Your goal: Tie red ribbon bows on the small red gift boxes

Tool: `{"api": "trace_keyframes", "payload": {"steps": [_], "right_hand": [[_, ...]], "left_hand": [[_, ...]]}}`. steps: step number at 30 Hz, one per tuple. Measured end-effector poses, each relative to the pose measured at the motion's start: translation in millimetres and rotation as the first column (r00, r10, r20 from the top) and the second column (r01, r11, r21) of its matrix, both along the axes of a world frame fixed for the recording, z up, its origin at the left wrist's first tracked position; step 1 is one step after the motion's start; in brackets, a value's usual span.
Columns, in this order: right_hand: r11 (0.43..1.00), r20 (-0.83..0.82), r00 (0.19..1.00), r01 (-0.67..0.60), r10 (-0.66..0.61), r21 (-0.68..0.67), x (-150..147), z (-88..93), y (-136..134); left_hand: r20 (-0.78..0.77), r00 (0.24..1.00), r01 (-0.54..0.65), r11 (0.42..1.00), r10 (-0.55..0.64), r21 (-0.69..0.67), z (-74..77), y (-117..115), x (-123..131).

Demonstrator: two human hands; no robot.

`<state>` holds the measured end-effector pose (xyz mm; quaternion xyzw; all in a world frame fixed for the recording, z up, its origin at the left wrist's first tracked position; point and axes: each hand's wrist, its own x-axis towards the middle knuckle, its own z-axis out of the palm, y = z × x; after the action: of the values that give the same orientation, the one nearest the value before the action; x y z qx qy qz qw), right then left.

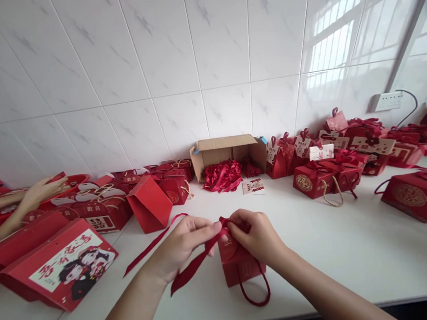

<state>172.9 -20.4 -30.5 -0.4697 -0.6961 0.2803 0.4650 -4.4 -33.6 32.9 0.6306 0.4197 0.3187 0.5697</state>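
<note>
Toward six o'clock on the tabletop, the left hand and right hand pinch red ribbon atop a red box; uneven pulling could tip it or loosen the ribbon.

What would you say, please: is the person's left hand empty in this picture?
No, the left hand pinches a red ribbon between thumb and fingers.

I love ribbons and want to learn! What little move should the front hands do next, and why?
Maybe gently pull the ribbon tight, because the left hand and right hand pinch it at the red box, and one end dangles loose.
</note>
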Motion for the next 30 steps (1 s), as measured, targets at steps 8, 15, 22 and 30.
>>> {"api": "trace_keyframes", "payload": {"steps": [8,15,22,30], "right_hand": [[0.977,0.053,0.995,-0.093,0.084,0.191,4,3.3,-9],[0.998,-0.138,0.988,-0.062,0.065,0.025,5,-8.0,3],[0.997,-0.217,0.974,-0.067,0.056,-0.044,5,-9.3,3],[0.999,-0.371,0.929,0.004,-0.017,-0.037,-2,-9.5,-2]], "left_hand": [[0.016,1.000,-0.017,0.948,0.013,0.317,27.7,20,42],[-0.233,0.969,0.001,0.948,0.077,0.318,8.7,29,29],[-0.202,0.965,-0.092,0.934,0.169,0.345,-29.1,24,14],[-0.063,0.977,-0.158,0.888,0.204,0.432,-47.5,13,21]]}}
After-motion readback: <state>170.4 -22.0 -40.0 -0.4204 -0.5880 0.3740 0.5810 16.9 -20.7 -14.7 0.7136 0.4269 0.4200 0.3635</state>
